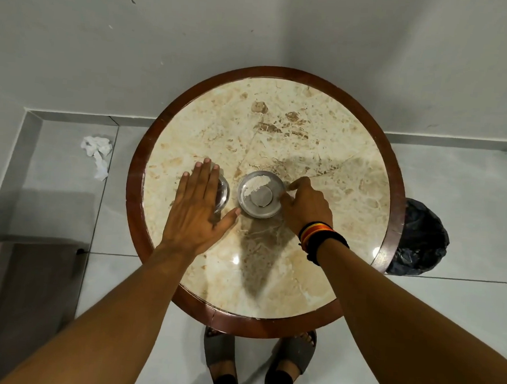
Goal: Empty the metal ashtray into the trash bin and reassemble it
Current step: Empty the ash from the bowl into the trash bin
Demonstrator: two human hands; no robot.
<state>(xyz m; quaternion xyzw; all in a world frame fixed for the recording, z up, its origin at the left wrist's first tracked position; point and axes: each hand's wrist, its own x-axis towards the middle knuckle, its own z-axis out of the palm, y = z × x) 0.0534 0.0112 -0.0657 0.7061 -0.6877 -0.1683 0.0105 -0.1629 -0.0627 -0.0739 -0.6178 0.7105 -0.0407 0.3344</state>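
Note:
The metal ashtray bowl (260, 194) stands open on the round marble table (309, 153), with pale ash inside around a raised centre post. My right hand (305, 204) grips the bowl's right rim with its fingertips. The ashtray's shiny metal lid (222, 194) lies to the left of the bowl. My left hand (198, 209) is flat over the lid with fingers spread, hiding most of it. The trash bin (419, 242), lined with a black bag, stands on the floor beyond the table's right edge.
A crumpled white tissue (97, 154) lies on the grey tiled floor at the left. A dark piece of furniture (30, 281) sits at the lower left. A grey wall runs behind the table. My feet in sandals (220, 348) are under the table's near edge.

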